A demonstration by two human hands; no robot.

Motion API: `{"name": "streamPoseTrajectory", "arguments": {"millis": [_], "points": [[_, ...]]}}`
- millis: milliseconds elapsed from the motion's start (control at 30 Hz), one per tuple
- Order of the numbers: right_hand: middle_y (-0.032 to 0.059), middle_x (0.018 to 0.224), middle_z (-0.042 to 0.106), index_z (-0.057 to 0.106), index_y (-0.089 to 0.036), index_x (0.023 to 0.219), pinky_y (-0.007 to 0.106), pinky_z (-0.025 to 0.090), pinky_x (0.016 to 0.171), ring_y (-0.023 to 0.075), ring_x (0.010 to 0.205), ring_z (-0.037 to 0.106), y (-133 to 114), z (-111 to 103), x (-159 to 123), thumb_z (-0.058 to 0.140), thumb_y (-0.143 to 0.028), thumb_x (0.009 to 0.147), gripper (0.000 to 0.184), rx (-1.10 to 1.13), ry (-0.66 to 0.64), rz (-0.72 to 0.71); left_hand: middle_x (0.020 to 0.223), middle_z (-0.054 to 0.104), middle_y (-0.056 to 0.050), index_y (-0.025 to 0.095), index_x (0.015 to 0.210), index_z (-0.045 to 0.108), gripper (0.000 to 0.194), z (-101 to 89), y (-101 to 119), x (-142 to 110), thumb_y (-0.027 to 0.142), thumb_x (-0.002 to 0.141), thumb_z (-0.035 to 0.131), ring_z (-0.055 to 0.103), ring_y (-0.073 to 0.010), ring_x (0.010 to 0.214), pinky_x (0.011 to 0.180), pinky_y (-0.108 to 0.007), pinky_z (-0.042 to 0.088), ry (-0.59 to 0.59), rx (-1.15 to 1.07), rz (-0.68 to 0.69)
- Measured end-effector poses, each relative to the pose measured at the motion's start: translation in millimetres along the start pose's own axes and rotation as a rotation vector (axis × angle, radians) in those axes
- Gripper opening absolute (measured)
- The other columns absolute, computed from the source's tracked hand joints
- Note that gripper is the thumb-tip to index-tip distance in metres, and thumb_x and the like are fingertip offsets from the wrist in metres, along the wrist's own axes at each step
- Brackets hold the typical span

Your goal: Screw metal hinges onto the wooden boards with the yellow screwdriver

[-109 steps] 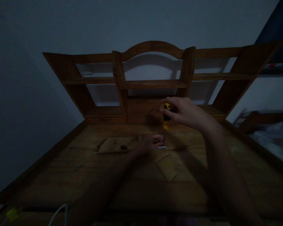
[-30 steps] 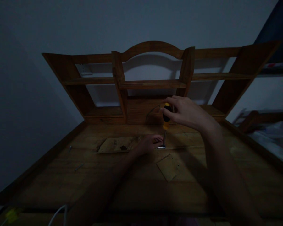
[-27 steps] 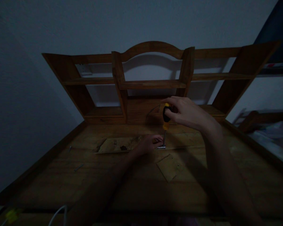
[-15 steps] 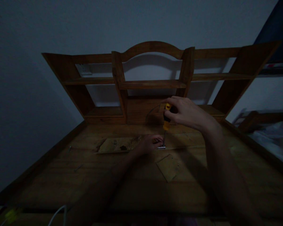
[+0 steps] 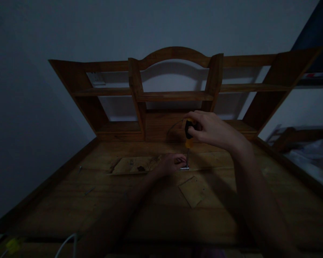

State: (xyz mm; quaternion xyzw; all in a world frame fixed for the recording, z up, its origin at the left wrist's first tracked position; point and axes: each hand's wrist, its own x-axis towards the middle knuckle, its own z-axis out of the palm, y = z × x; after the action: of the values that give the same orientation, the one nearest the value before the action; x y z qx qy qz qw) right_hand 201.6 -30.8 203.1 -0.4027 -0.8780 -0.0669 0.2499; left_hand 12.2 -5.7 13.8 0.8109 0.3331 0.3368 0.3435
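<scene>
My right hand (image 5: pixel 204 126) is closed round the black and yellow handle of a screwdriver (image 5: pixel 188 143), held nearly upright. Its shaft points down to a small shiny metal piece (image 5: pixel 185 168) on the wooden desktop (image 5: pixel 161 195); the piece looks like a hinge or bracket, too dark to be sure. My left hand (image 5: pixel 171 164) rests low beside the tip, its fingers pinched at the left end of that metal piece. Left of it, a long strip of the desktop (image 5: pixel 123 166) is broken open, with rough wood and a dark hole showing.
A loose square wooden piece (image 5: pixel 192 191) lies in front of the hands. Two screws or nails, one upright (image 5: pixel 80 168) and one lying flat (image 5: pixel 89 191), are at the left. Behind stands a wooden shelf unit (image 5: pixel 174 96) against the wall. A white cable (image 5: pixel 66 243) curls at the front edge.
The screwdriver handle has turned slightly in my right hand, showing more black and less yellow. My left hand stays in place.
</scene>
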Motion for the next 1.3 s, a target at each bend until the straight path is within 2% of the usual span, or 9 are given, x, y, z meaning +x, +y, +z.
{"name": "streamPoseTrajectory", "arguments": {"millis": [67,200,400,600,800,900,1000,1167,1300], "points": [[0.0101,0.112,0.068,0.062,-0.018,0.122,0.036,0.046,0.089,0.0254,0.102,0.064,0.1,-0.3,-0.1,0.051,-0.028,0.091,0.034,0.005,0.001,0.001,0.09,0.077,-0.005,0.016,0.093,0.073,0.013,0.0,-0.8,0.0,0.024,0.086,0.065,0.07,-0.0168,0.083,0.079,-0.027,0.053,-0.009,-0.012,0.006],[0.0118,0.111,0.068,0.063,-0.018,0.12,0.039,0.046,0.091,0.0276,0.103,0.064,3.0,2.0,0.4,0.052,-0.043,0.095,0.037,-0.025,0.01,0.039,0.092,0.077,-0.006,0.016,0.094,0.073,0.013,-0.4,-1.1,-0.4,0.024,0.087,0.065,0.071,-0.0176,0.084,0.08,-0.028,0.054,-0.019,-0.016,0.02],[0.0099,0.112,0.069,0.063,-0.018,0.122,0.036,0.046,0.09,0.0259,0.102,0.064,0.2,-0.2,-0.5,0.052,-0.029,0.092,0.034,-0.014,0.005,0.003,0.088,0.076,-0.006,0.016,0.091,0.073,0.011,1.3,-1.9,0.4,0.023,0.086,0.066,0.07,-0.0171,0.082,0.079,-0.027,0.053,-0.01,-0.013,0.003],[0.0108,0.104,0.069,0.066,-0.018,0.113,0.037,0.046,0.083,0.0267,0.095,0.064,1.6,0.8,0.1,0.051,-0.046,0.095,0.036,-0.056,0.007,0.044,0.09,0.075,-0.005,0.016,0.093,0.072,0.013,1.5,-4.8,-0.3,0.023,0.087,0.064,0.07,-0.0155,0.084,0.08,-0.025,0.053,-0.013,-0.023,0.018],[0.0091,0.113,0.068,0.062,-0.018,0.123,0.035,0.046,0.087,0.0243,0.1,0.064,2.9,1.5,1.3,0.052,-0.029,0.091,0.035,-0.022,0.012,-0.001,0.09,0.076,-0.006,0.016,0.094,0.073,0.013,1.6,-5.2,0.2,0.023,0.086,0.065,0.07,-0.0162,0.083,0.08,-0.027,0.054,-0.016,-0.029,0.006],[0.0097,0.104,0.069,0.065,-0.018,0.113,0.035,0.046,0.082,0.0246,0.093,0.064,3.5,2.3,1.8,0.051,-0.039,0.095,0.031,-0.036,0.014,0.019,0.089,0.075,-0.005,0.016,0.094,0.072,0.012,2.1,-4.2,0.4,0.021,0.085,0.066,0.07,-0.0161,0.083,0.08,-0.027,0.054,-0.003,-0.029,-0.005],[0.0113,0.101,0.069,0.066,-0.017,0.109,0.037,0.047,0.081,0.0263,0.091,0.065,4.9,3.0,2.2,0.051,-0.05,0.095,0.039,-0.065,0.005,0.044,0.089,0.075,-0.006,0.015,0.094,0.072,0.012,3.0,-4.1,0.6,0.021,0.085,0.066,0.07,-0.0164,0.083,0.079,-0.027,0.054,-0.002,-0.062,-0.011],[0.0092,0.117,0.069,0.065,-0.018,0.122,0.035,0.046,0.089,0.0244,0.102,0.065,4.7,0.0,0.7,0.052,-0.032,0.093,0.034,0.017,-0.002,-0.006,0.088,0.076,-0.007,0.014,0.092,0.072,0.011,2.5,-2.1,0.5,0.019,0.085,0.065,0.07,-0.0168,0.082,0.079,-0.028,0.054,0.003,-0.043,-0.006],[0.01,0.104,0.072,0.069,-0.017,0.111,0.034,0.046,0.082,0.0241,0.092,0.066,5.5,0.5,0.7,0.051,-0.042,0.096,0.035,0.005,-0.014,0.033,0.09,0.076,-0.006,0.015,0.094,0.073,0.012,0.8,-2.7,0.0,0.02,0.085,0.065,0.07,-0.0166,0.083,0.079,-0.027,0.053,-0.007,-0.022,-0.009]]}}
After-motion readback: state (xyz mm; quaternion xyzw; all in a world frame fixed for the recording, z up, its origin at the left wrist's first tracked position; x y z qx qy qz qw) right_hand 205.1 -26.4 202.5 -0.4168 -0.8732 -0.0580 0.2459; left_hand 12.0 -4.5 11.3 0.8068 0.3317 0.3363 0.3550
